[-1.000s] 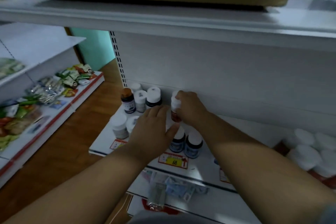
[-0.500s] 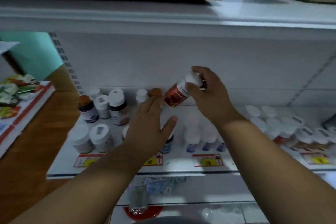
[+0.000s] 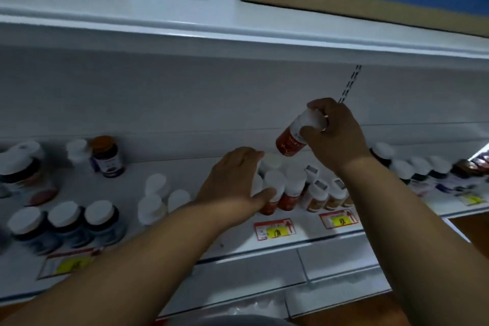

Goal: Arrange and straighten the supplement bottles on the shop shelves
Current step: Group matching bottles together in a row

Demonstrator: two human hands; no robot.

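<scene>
Red bottle (image 3: 290, 142) held by right hand (image 3: 334, 132); three dark-lidded jars (image 3: 70, 222).

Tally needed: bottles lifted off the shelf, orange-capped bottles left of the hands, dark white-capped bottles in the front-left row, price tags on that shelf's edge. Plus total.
Lifted red bottle, in the right hand: 1
Orange-capped bottle: 1
Front-left dark bottles: 3 in view
Price tags: 4, the far right one blurred
Total: 9
</scene>
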